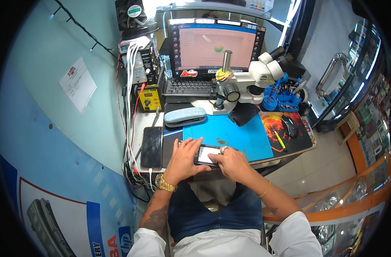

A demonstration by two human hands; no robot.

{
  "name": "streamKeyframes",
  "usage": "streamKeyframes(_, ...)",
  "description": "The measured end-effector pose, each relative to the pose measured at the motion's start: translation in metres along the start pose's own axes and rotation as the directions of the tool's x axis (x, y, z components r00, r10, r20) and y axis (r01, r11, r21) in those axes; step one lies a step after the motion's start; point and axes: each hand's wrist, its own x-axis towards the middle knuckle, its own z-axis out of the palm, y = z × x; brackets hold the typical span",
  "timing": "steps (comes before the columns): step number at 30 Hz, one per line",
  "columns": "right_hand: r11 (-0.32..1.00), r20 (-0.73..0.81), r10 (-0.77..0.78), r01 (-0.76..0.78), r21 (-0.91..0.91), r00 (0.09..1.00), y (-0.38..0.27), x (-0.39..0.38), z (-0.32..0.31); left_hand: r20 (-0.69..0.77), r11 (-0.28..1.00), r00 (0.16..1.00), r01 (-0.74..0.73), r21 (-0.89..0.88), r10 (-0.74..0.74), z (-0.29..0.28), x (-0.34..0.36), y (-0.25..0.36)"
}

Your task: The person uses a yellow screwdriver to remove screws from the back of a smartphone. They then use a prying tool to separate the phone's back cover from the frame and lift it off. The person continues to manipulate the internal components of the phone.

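Note:
A small dark-framed phone (202,161) with a white rectangle on its upper face lies at the near edge of the blue work mat (255,137). My left hand (184,157) spans its left end, thumb along the near side and forefinger by the far side. From the right, my right hand (233,163) grips the other end, its thumb over the white area and its other fingers curled at the edge. These fingers cover much of the phone's right part. A larger black phone (151,147) lies left of my left hand, a white cable at its lower end.
Beyond the mat stand a microscope (264,70), a keyboard (189,87) and a monitor (217,47). A light-blue case (184,117) and a black flat piece (243,115) lie nearer. Right are a yellow-green pen-like tool (279,140), a mouse (289,126) and a blue tool holder (285,100).

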Motion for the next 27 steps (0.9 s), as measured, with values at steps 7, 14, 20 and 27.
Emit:
streamKeyframes(7, 0.962, -0.24, 0.15, -0.086, 0.258, 0.959, 0.028, -0.016, -0.015, -0.031, 0.991, 0.992, -0.124, -0.057, 0.122, -0.008, 0.012, -0.005)
streamKeyframes(14, 0.951, -0.338, 0.243, -0.155, 0.267, 0.909, 0.035, -0.038, -0.026, -0.011, 0.988, 0.999, -0.034, -0.151, 0.033, -0.015, 0.015, 0.008)
streamKeyframes(20, 0.958, -0.216, 0.102, -0.037, 0.286, 0.971, 0.022, -0.039, -0.022, -0.104, 0.971, 0.994, -0.043, -0.235, 0.019, -0.019, 0.018, 0.025)
streamKeyframes(27, 0.981, -0.253, -0.041, 0.087, 0.174, 0.967, 0.01, -0.033, 0.002, -0.157, 0.98, 0.98, -0.144, -0.139, 0.122, -0.021, 0.014, 0.027)
